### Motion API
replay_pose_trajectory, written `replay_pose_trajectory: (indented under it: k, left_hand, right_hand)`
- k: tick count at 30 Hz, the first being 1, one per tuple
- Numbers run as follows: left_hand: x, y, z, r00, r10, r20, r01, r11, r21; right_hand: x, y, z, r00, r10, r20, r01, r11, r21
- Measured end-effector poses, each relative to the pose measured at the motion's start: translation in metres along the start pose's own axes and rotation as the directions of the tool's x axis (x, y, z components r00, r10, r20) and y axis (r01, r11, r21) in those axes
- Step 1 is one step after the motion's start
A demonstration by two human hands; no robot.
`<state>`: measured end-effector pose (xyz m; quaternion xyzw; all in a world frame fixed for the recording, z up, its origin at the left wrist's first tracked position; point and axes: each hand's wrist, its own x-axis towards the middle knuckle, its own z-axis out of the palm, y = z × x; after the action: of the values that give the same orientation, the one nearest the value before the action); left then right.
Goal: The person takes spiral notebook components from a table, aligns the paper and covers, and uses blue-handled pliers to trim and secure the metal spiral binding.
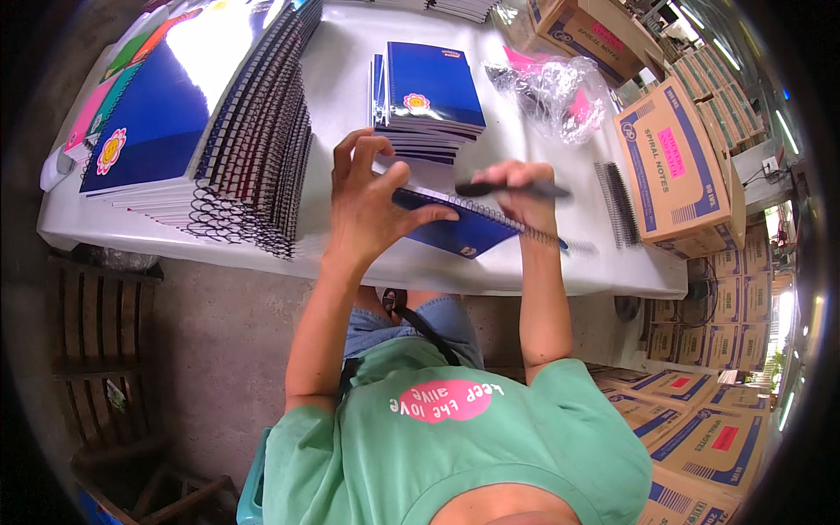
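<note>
My left hand point(363, 201) grips a blue notebook point(464, 234) by its left end, the thumb lying along the blue cover. The notebook is held tilted over the table's front edge, with a wire spiral point(503, 214) running along its upper edge. A loose length of the spiral sticks out past the right end, blurred. In my right hand point(528, 197) is a black-handled tool point(553, 189), held across that spiral; motion blur hides its exact kind. Just beyond my hands stands a stack of blue notebooks point(433, 87) with a flower sticker on top.
A tall stack of spiral-bound notebooks point(157, 131) fills the left of the white-covered table point(341, 52). Black spiral coils point(617, 203) lie at the right, beside a cardboard carton point(669, 166). Behind them is a clear plastic bag point(569, 105). More cartons point(700, 437) stand at the lower right.
</note>
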<state>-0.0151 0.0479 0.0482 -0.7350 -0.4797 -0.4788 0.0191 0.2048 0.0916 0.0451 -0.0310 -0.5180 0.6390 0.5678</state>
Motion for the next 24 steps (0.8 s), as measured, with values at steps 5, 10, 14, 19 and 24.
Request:
replay_pose_trajectory:
  k: [5, 10, 14, 19, 24]
  left_hand:
    - [0.001, -0.004, 0.001, 1.0, 0.008, -0.001, -0.008, 0.999, -0.051]
    - [-0.002, -0.002, -0.006, 0.998, 0.028, 0.055, -0.024, 0.997, -0.078]
    - [0.006, -0.004, -0.004, 0.999, 0.016, 0.027, -0.012, 0.988, -0.152]
    - [-0.005, -0.011, 0.001, 0.996, -0.074, 0.059, 0.084, 0.98, -0.18]
    - [-0.003, -0.004, -0.003, 0.994, -0.092, 0.059, 0.103, 0.97, -0.22]
  right_hand:
    - [0.012, -0.013, 0.008, 0.98, 0.151, -0.13, -0.2, 0.748, -0.633]
    - [0.021, -0.017, 0.013, 0.931, 0.303, -0.202, -0.342, 0.539, -0.769]
    - [0.021, -0.016, 0.02, 0.945, 0.223, 0.237, -0.065, 0.843, -0.533]
    - [0.022, -0.011, 0.021, 0.978, 0.13, 0.165, -0.088, 0.967, -0.241]
    - [0.023, -0.009, 0.024, 0.969, 0.239, -0.063, -0.216, 0.699, -0.681]
